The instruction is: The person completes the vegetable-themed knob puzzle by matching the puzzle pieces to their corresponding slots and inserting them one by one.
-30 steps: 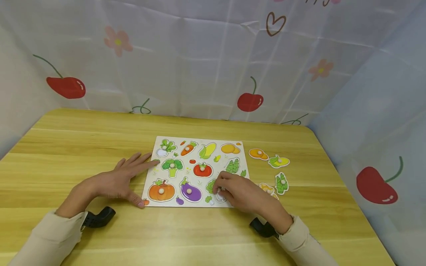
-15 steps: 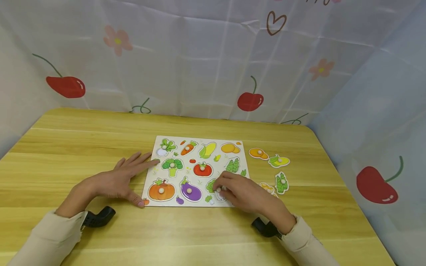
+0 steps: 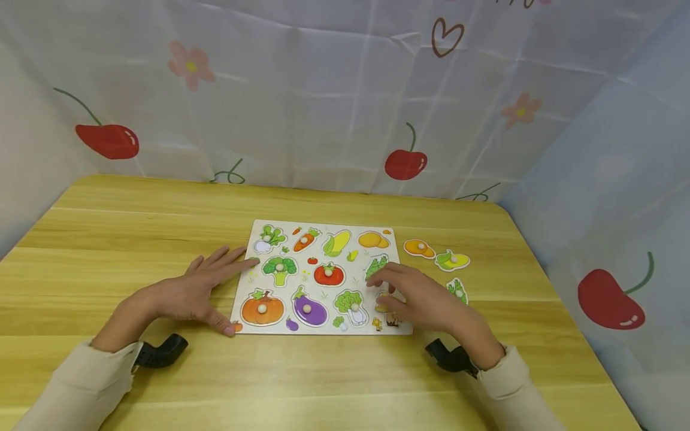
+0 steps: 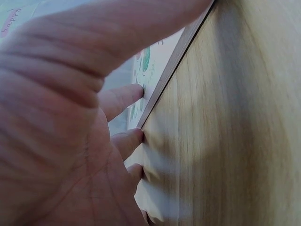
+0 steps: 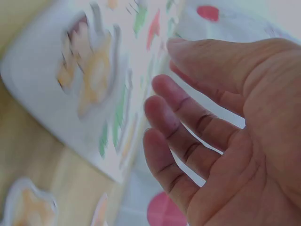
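A white vegetable puzzle board (image 3: 253,278) lies on the wooden table. My left hand (image 3: 202,286) rests flat at its left edge, fingers spread, thumb touching the near left corner; the left wrist view shows my fingers (image 4: 127,141) against the board's edge (image 4: 167,70). My right hand (image 3: 417,296) hovers over the board's right side with relaxed, empty fingers (image 5: 178,127). The cabbage piece (image 3: 351,304) sits in its slot just left of that hand. Pumpkin (image 3: 262,308), eggplant (image 3: 308,309), tomato (image 3: 329,275) and broccoli (image 3: 279,268) pieces sit in the board.
Loose pieces lie on the table right of the board: an orange one (image 3: 418,248), a yellow-green one (image 3: 453,260) and a green one (image 3: 458,290) partly hidden by my right hand. A cherry-print curtain (image 3: 345,96) closes off the back and right sides.
My right hand let go of the cabbage piece, now seated in the board, and moved right and slightly up with fingers opened. The left hand stayed put.
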